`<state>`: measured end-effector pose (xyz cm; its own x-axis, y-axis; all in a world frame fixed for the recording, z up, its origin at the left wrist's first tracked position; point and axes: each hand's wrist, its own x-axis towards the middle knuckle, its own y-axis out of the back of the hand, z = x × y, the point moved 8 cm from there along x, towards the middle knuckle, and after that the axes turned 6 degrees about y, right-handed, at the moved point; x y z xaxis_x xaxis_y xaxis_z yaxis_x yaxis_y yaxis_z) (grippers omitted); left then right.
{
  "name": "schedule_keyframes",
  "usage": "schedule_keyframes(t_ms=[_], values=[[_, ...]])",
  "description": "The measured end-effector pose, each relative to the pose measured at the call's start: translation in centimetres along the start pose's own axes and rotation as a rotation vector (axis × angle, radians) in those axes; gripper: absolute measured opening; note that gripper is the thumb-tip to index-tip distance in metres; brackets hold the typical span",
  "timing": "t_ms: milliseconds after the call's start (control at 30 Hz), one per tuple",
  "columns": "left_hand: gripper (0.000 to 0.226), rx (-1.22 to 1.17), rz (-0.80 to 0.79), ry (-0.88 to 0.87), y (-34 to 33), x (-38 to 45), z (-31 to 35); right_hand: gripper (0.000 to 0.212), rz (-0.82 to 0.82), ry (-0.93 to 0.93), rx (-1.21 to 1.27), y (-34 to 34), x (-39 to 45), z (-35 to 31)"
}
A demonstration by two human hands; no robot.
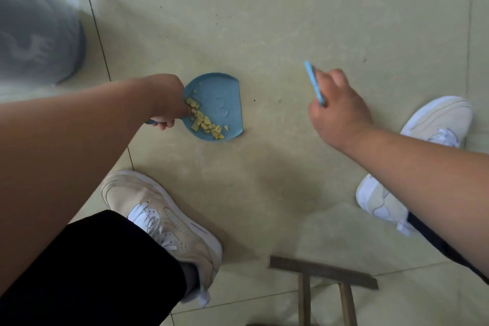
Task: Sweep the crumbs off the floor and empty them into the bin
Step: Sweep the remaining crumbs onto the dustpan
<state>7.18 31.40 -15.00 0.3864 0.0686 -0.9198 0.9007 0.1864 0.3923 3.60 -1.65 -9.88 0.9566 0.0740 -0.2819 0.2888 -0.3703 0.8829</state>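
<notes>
A small blue dustpan (222, 98) is held just over the tiled floor (291, 21). My left hand (169, 103) grips its handle at the pan's left side. Several yellow crumbs (203, 120) lie heaped along the pan's near-left wall. My right hand (338, 108) is off to the right, closed around a small blue brush (313, 82); only the brush's thin blue edge shows above my fingers. A grey bin lined with a translucent bag (34, 24) stands at the far left, blurred.
My two white sneakers (161, 222) (439, 119) flank the spot, with a black trouser leg (92, 272) at lower left. A wooden stool frame (322, 275) sits at the bottom edge. Dark grout lines cross the pale floor tiles.
</notes>
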Motion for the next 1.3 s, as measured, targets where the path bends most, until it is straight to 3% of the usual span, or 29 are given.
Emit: schedule_keyframes(t_ms=[167, 333, 467, 533, 633, 733, 867, 933, 1033, 1167, 1233, 1300], values=[[0.029, -0.002, -0.005, 0.006, -0.4, 0.4, -0.9, 0.050, -0.020, -0.105, -0.091, -0.4, 0.7, 1.6], [0.027, -0.032, -0.048, -0.005, -1.2, 0.4, -0.1, 0.059, -0.137, 0.072, -0.007, -4.1, 0.3, -4.8], [0.026, -0.117, -0.059, -0.029, -1.5, 0.6, 2.0, 0.063, -0.282, 0.345, 0.098, -6.0, -0.2, -11.2], [0.025, -0.163, -0.055, -0.028, -1.6, 1.0, 2.6, 0.060, -0.261, 0.403, 0.142, -5.2, 0.2, -12.0], [0.027, -0.195, -0.030, -0.047, -1.1, 1.5, 3.4, 0.051, -0.046, 0.235, 0.243, -1.2, 2.7, -8.4], [0.030, -0.217, -0.004, -0.080, -0.3, 1.8, 4.5, 0.046, 0.181, 0.003, 0.077, 3.5, 5.4, -0.5], [0.028, -0.283, 0.027, -0.092, 0.6, 2.2, 6.1, 0.037, 0.156, -0.316, -0.160, 6.6, 6.8, 10.8], [0.029, -0.308, 0.029, -0.092, 0.7, 2.3, 6.8, 0.038, 0.102, -0.352, -0.197, 6.1, 6.8, 12.5], [0.027, -0.361, 0.023, -0.086, 0.7, 2.3, 7.9, 0.046, 0.035, -0.171, -0.197, 3.2, 6.6, 8.5], [0.028, -0.393, 0.019, -0.081, 0.5, 2.1, 9.1, 0.056, -0.062, 0.148, 0.010, -1.2, 5.0, -0.9], [0.028, -0.408, 0.016, -0.086, 0.7, 1.8, 9.3, 0.052, -0.095, 0.233, 0.106, -1.9, 4.4, -4.4], [0.027, -0.412, 0.010, -0.087, 1.3, 1.4, 9.4, 0.038, -0.023, 0.213, 0.158, -0.4, 5.3, -5.7]])
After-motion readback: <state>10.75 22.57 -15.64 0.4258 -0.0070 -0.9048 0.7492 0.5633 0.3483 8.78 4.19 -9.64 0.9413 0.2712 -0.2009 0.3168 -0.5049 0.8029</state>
